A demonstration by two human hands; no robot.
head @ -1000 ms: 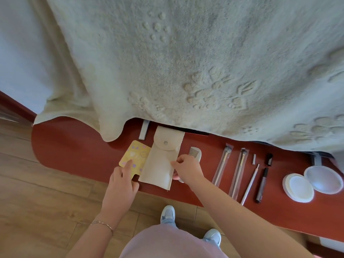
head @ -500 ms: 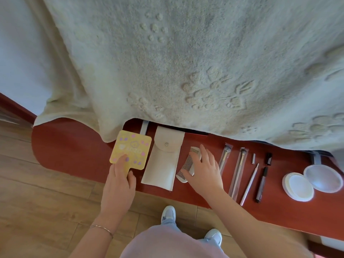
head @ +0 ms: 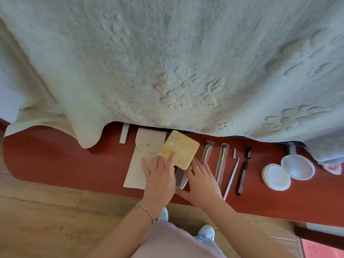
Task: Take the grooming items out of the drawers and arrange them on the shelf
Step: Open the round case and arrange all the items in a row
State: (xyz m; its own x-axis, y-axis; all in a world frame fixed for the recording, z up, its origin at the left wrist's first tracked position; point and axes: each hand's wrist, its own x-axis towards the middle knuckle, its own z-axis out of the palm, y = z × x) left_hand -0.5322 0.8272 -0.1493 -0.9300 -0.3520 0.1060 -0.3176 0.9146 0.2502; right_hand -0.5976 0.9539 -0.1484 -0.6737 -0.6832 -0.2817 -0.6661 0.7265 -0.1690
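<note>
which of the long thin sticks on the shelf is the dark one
The dark pen, farthest right of the four sticks, next to the round white compact. The slim pencil and two wrapped brushes are pale or metallic.

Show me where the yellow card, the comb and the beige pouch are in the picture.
yellow card (head: 183, 148), head view, middle of its patterned face.
comb (head: 180, 175), head view, on its teeth between the two hands.
beige pouch (head: 135, 164), head view, on its bare body below the flap.
</note>
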